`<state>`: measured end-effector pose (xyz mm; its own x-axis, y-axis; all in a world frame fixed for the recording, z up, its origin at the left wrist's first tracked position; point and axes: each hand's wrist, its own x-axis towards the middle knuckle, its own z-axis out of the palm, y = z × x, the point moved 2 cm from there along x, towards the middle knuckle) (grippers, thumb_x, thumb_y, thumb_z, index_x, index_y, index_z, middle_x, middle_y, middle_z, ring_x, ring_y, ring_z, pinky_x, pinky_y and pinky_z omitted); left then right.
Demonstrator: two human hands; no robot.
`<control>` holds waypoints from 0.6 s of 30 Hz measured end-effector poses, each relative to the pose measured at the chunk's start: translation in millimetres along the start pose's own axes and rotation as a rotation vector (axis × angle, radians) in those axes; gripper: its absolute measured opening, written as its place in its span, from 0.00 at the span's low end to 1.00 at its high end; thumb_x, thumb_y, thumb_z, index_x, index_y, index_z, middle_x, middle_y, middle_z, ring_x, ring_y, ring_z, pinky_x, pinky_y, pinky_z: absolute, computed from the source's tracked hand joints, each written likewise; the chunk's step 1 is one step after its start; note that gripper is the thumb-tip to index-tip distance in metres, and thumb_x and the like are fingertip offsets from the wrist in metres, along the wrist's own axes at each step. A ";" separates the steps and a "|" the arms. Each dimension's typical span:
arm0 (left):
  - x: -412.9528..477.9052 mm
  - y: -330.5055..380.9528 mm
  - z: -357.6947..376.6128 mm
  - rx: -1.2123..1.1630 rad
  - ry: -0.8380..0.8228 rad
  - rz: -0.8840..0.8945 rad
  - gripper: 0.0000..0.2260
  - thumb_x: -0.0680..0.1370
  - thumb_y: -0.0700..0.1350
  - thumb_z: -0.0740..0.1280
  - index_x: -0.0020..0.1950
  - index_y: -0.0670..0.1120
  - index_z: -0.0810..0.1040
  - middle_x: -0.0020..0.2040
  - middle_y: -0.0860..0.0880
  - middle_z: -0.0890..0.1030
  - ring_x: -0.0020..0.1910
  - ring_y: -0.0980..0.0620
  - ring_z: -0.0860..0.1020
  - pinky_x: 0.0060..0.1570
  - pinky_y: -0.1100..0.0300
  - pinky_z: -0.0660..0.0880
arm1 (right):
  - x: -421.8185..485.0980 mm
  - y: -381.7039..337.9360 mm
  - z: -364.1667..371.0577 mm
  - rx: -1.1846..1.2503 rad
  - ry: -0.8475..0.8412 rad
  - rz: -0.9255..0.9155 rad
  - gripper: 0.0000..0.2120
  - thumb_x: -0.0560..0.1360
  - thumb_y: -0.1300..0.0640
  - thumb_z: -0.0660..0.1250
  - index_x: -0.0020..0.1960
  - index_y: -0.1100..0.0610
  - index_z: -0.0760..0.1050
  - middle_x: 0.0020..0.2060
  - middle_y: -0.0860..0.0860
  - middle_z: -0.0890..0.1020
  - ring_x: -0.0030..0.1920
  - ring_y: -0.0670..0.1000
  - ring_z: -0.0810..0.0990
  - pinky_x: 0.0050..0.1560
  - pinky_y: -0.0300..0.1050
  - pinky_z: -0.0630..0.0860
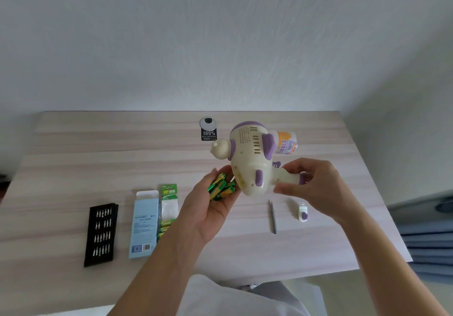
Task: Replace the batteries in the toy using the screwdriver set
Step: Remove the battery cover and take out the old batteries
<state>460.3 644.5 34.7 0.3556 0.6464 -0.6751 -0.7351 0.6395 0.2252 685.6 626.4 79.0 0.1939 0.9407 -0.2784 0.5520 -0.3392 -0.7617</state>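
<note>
Tilting the toy gently is wisest: right hand is gripping its handle, left hand is cupping batteries close at seven o'clock.

Head-worn wide-angle view (single camera), looking forward and down, close over table
</note>
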 end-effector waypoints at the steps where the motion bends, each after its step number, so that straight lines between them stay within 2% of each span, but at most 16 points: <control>1: 0.8 -1.3 -0.4 -0.003 0.010 0.002 0.12 0.83 0.42 0.63 0.58 0.35 0.80 0.56 0.37 0.84 0.57 0.42 0.82 0.53 0.45 0.81 | 2.3 3.0 1.0 -0.028 -0.001 -0.016 0.20 0.56 0.45 0.84 0.45 0.47 0.83 0.40 0.54 0.84 0.37 0.52 0.80 0.47 0.54 0.80; 4: 4.1 -5.3 -3.8 -0.008 0.043 0.016 0.12 0.83 0.43 0.62 0.57 0.36 0.80 0.55 0.37 0.84 0.53 0.42 0.84 0.53 0.46 0.81 | 5.5 5.7 5.4 -0.091 -0.018 -0.056 0.18 0.59 0.50 0.85 0.45 0.48 0.83 0.39 0.46 0.84 0.38 0.45 0.79 0.42 0.33 0.75; 5: 5.3 -6.6 -5.0 -0.012 0.056 0.022 0.12 0.83 0.43 0.62 0.57 0.36 0.80 0.55 0.37 0.84 0.52 0.42 0.84 0.53 0.46 0.82 | 6.4 7.0 6.9 -0.104 -0.027 -0.057 0.18 0.59 0.51 0.85 0.46 0.48 0.83 0.40 0.44 0.84 0.38 0.43 0.79 0.41 0.30 0.74; 10: 10.7 -15.3 -5.2 -0.041 0.115 0.041 0.11 0.83 0.42 0.63 0.53 0.35 0.80 0.50 0.37 0.85 0.46 0.43 0.86 0.55 0.47 0.79 | 12.8 23.4 12.1 -0.138 -0.060 -0.069 0.19 0.58 0.51 0.85 0.44 0.47 0.82 0.39 0.42 0.84 0.39 0.42 0.81 0.41 0.29 0.74; 13: 18.0 -21.0 -4.0 -0.048 0.143 0.042 0.11 0.83 0.42 0.63 0.54 0.35 0.80 0.49 0.38 0.86 0.45 0.43 0.86 0.55 0.47 0.79 | 19.1 34.0 17.8 -0.165 -0.063 -0.088 0.20 0.58 0.51 0.85 0.45 0.45 0.81 0.37 0.39 0.82 0.39 0.36 0.80 0.41 0.26 0.72; 15: 23.9 -23.6 -4.0 -0.041 0.161 0.043 0.11 0.83 0.41 0.63 0.55 0.35 0.80 0.49 0.38 0.86 0.46 0.43 0.86 0.56 0.47 0.79 | 24.4 42.7 22.3 -0.158 -0.064 -0.077 0.19 0.59 0.52 0.85 0.44 0.43 0.80 0.35 0.36 0.81 0.38 0.33 0.79 0.40 0.25 0.71; 18: 33.4 -24.6 -6.4 -0.043 0.173 0.043 0.11 0.83 0.41 0.63 0.58 0.35 0.79 0.53 0.37 0.85 0.53 0.42 0.84 0.59 0.46 0.79 | 33.0 56.3 31.3 -0.133 -0.080 -0.044 0.17 0.62 0.53 0.83 0.44 0.42 0.79 0.36 0.37 0.82 0.40 0.34 0.80 0.41 0.28 0.71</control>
<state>486.5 647.7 2.2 0.2214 0.5886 -0.7775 -0.7725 0.5925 0.2286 697.8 638.1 8.6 0.1054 0.9492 -0.2964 0.6620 -0.2894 -0.6914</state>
